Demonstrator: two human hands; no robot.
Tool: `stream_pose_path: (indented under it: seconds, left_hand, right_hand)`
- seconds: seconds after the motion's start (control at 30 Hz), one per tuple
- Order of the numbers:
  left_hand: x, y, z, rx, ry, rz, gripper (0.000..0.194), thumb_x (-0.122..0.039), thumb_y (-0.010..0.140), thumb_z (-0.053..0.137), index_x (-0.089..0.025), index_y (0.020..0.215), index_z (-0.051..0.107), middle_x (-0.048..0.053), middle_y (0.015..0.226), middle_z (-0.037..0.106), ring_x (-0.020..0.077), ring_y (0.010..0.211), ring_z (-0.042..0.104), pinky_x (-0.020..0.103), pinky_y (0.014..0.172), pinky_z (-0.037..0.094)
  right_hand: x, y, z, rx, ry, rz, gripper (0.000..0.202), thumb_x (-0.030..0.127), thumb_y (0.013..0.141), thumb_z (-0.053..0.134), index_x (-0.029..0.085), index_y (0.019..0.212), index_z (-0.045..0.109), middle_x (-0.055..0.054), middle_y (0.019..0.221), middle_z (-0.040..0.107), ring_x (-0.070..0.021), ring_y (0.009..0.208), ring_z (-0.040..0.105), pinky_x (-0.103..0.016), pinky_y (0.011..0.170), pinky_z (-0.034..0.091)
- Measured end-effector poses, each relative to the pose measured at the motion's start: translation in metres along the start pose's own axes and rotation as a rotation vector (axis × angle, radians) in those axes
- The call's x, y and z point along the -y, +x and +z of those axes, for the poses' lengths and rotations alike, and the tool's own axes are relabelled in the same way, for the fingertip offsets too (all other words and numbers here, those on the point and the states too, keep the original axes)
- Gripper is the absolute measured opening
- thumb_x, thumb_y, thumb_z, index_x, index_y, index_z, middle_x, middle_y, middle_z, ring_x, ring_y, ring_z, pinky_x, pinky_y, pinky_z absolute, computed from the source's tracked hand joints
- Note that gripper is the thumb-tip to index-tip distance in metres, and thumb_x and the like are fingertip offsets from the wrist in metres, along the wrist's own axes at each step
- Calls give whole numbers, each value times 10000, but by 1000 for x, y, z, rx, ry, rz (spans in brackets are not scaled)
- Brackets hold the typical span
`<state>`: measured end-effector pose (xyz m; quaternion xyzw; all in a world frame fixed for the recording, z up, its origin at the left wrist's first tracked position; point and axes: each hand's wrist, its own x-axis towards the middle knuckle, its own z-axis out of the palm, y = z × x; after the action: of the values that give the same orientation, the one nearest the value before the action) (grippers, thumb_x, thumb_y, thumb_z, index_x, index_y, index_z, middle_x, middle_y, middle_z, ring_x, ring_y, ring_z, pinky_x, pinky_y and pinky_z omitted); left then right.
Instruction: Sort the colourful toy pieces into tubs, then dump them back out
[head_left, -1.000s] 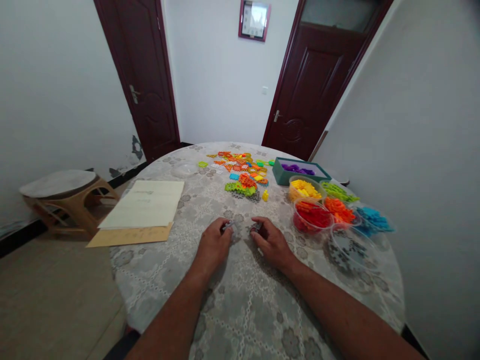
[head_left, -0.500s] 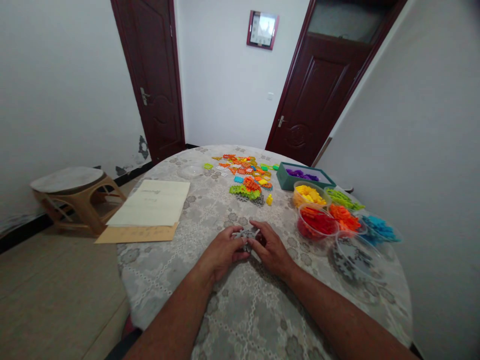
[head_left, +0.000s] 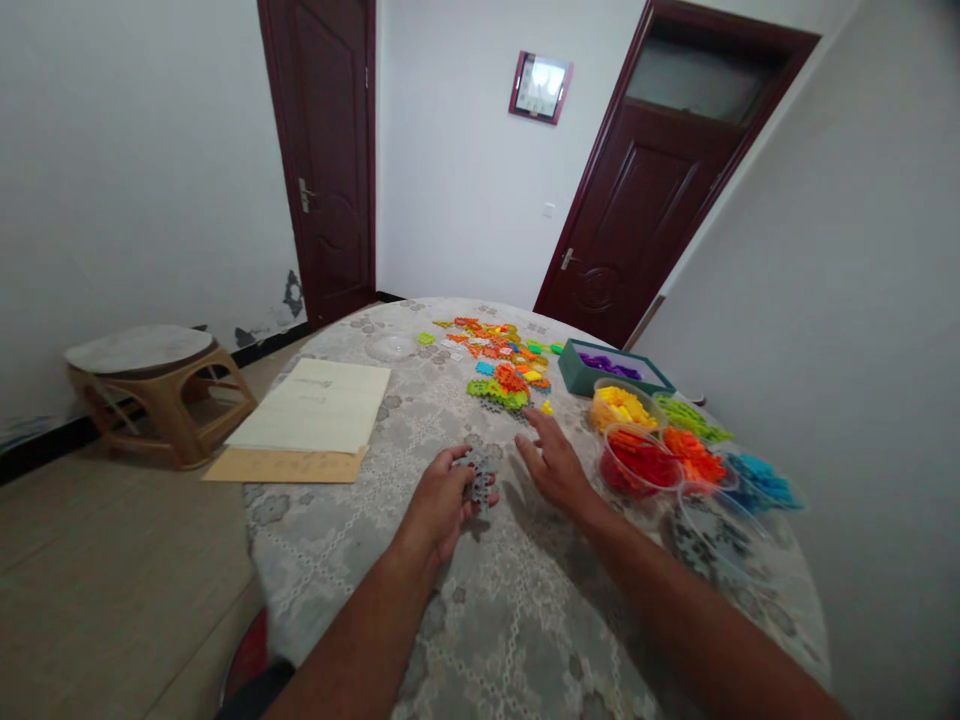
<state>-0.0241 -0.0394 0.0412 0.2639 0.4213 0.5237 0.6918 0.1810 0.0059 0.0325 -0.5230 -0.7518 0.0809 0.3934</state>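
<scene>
My left hand (head_left: pixel 444 498) grips a small cluster of grey interlocking plastic pieces (head_left: pixel 482 478), fingers round its left and lower side, just over the tablecloth. To the right of it, my right hand (head_left: pixel 553 462) is raised with its fingers apart and nothing in them. Beyond its fingertips lies a pile of flat toothed pieces, with lime green pieces (head_left: pixel 496 393), orange-red pieces (head_left: pixel 511 377) and grey ones partly hidden underneath. A small yellow piece (head_left: pixel 547 408) lies close to my right fingertips.
Clear tubs at the right hold yellow (head_left: pixel 624 408), red (head_left: pixel 641 460), orange (head_left: pixel 694 455), blue (head_left: pixel 761 480) and grey pieces (head_left: pixel 712 535). Behind them stand lime green pieces (head_left: pixel 690 417) and a green box (head_left: pixel 577 372) with purple ones. Paper sheets (head_left: pixel 315 405) lie left; a stool (head_left: pixel 161 400) stands beyond the table.
My right hand has let go of the grey cluster and moved forward and right, its fingers opening. My left hand keeps the cluster, now turned more upright. The view has shifted slightly.
</scene>
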Motion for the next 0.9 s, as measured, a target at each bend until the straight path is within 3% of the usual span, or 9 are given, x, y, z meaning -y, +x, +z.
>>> stream_pose_path:
  seconds: [0.17, 0.37, 0.67, 0.77, 0.9]
  left_hand:
    - [-6, -2, 0, -69, -50, 42, 388, -169, 815, 645, -195, 1200, 599, 89, 1020, 704, 181, 808, 714, 347, 667, 642]
    - [-3, 0, -4, -105, -76, 38, 414, -252, 825, 694, -212, 1225, 593, 85, 1024, 684, 191, 832, 705, 348, 676, 638]
    - [1, -1, -5, -107, -69, 29, 515, -357, 801, 752, -224, 1276, 602, 126, 1111, 682, 252, 968, 722, 315, 652, 618]
    - [-2, -2, -4, -112, -75, 22, 518, -366, 787, 765, -217, 1260, 614, 132, 1106, 686, 254, 954, 724, 303, 634, 607]
    - [-7, -5, 0, -143, -79, 48, 482, -372, 786, 763, -216, 1223, 632, 105, 1041, 687, 234, 898, 715, 301, 620, 603]
  right_hand:
    - [-24, 95, 0, 114, -321, 87, 482, 390, 1092, 387, 167, 1466, 594, -170, 1494, 608, -258, 1432, 519, -435, 1217, 379]
    - [-51, 168, 35, 236, -464, 176, 557, 467, 1088, 439, 111, 1494, 574, -205, 1552, 555, -295, 1474, 465, -412, 1224, 328]
    - [-85, 228, 74, 514, -530, 192, 650, 605, 1053, 468, 157, 1505, 600, -179, 1564, 561, -308, 1424, 539, -380, 1177, 369]
    - [-94, 235, 82, 575, -534, 184, 644, 607, 1027, 521, 158, 1474, 635, -169, 1525, 603, -313, 1382, 585, -370, 1146, 407]
    - [-99, 231, 86, 556, -542, 148, 632, 573, 989, 585, 185, 1486, 626, -145, 1537, 598, -321, 1373, 592, -373, 1135, 428]
